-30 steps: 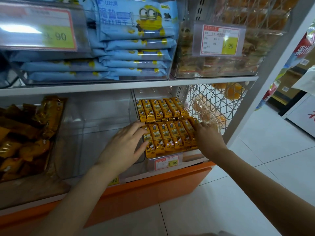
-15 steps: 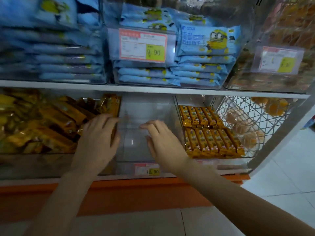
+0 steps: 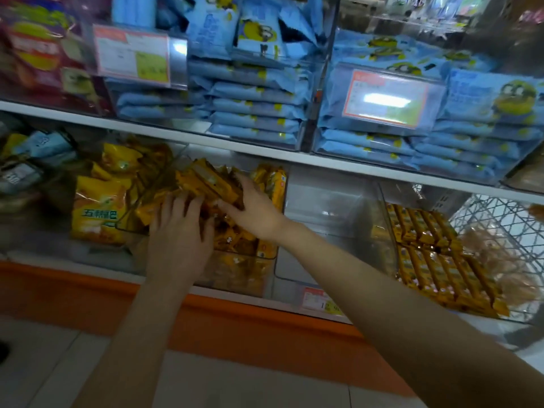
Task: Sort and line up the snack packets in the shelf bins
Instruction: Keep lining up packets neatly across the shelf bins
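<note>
Just past the orange shelf base [image 3: 265, 325], both hands have been shifted left, away from the neatly rowed bars [image 3: 435, 260] and across the clear middle bin [image 3: 332, 219], into the jumbled bin [image 3: 235, 275]. The left hand [image 3: 179, 248] is laid flat, fingers spread, on the loose yellow packets [image 3: 206, 184]. The right hand [image 3: 257, 214] is draped over a tilted bundle of them, but a true grasp cannot be told through the blur. Lining up here looks barely begun. Farther up, blue packets [image 3: 256, 119] are stacked.

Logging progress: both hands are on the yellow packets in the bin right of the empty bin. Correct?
No: the head view shows the left hand and right hand on yellow packets in the bin left of the empty bin.
</note>
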Motion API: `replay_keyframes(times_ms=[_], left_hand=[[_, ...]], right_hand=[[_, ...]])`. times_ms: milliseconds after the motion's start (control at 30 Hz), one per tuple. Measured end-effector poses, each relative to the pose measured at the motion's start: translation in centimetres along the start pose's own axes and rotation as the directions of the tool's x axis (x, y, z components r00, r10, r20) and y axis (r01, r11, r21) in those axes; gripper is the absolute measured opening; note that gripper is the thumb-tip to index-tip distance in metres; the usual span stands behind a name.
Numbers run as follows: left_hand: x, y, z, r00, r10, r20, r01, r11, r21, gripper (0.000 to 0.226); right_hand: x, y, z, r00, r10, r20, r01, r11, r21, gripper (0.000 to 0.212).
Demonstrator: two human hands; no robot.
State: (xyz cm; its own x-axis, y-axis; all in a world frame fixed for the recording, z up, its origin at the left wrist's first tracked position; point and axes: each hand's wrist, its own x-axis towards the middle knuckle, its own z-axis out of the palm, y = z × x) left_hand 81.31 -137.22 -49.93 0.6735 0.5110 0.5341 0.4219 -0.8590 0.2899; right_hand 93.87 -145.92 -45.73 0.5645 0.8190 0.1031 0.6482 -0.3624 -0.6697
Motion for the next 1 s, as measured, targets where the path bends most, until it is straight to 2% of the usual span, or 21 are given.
replay_keyframes(times_ms=[67, 133, 300, 433, 533, 700, 767, 900, 1000], left_hand=[[-0.1, -1.1, -0.3, 0.999, -0.049, 0.007, 0.049, 0.998, -0.049, 0.042], [-0.2, -1.6, -0.3, 0.999, -0.050, 0.021, 0.052, 0.995, -0.090, 0.047], [-0.1, -1.6, -0.2, 0.998, -0.042, 0.036, 0.046, 0.991, -0.124, 0.055], [-0.2, -1.7, -0.3, 0.997, -0.066, 0.042, 0.072, 0.984, -0.164, 0.055], [-0.3, -1.6, -0.6, 0.985, -0.156, 0.071, 0.166, 0.970, -0.178, 0.058], [-0.3, -1.4, -0.7, 0.986, -0.150, 0.071, 0.161, 0.972, -0.170, 0.055], [-0.3, -0.9, -0.9, 0.984, -0.171, 0.049, 0.178, 0.942, -0.285, 0.056], [0.2, 1.7, -1.7, 0.982, -0.176, 0.072, 0.186, 0.820, -0.541, 0.066], [0.2, 3.9, -2.3, 0.967, -0.202, 0.154, 0.252, 0.679, -0.689, 0.055]], right_hand=[[1.8, -0.7, 0.8, 0.999, 0.026, 0.046, -0.027, 1.000, 0.005, 0.086], [3.1, -1.4, 1.4, 0.995, 0.028, 0.096, -0.019, 0.995, -0.095, 0.095], [4.8, -1.9, 1.4, 0.990, 0.032, 0.138, 0.011, 0.953, -0.302, 0.082], [4.4, -2.0, 1.4, 0.992, 0.061, 0.109, -0.021, 0.942, -0.335, 0.090], [4.0, -1.9, 1.2, 0.996, 0.066, 0.062, -0.048, 0.966, -0.253, 0.084], [1.5, -1.4, 0.6, 0.992, 0.056, -0.109, -0.060, 0.998, -0.032, 0.052], [-0.4, -1.5, 0.4, 0.985, 0.045, -0.169, -0.038, 0.998, 0.049, 0.055], [-3.9, -1.2, 0.6, 0.954, -0.041, -0.297, 0.054, 0.998, 0.034, 0.071], [-5.9, -1.0, 0.5, 0.955, -0.032, -0.294, 0.093, 0.976, 0.196, 0.070]])
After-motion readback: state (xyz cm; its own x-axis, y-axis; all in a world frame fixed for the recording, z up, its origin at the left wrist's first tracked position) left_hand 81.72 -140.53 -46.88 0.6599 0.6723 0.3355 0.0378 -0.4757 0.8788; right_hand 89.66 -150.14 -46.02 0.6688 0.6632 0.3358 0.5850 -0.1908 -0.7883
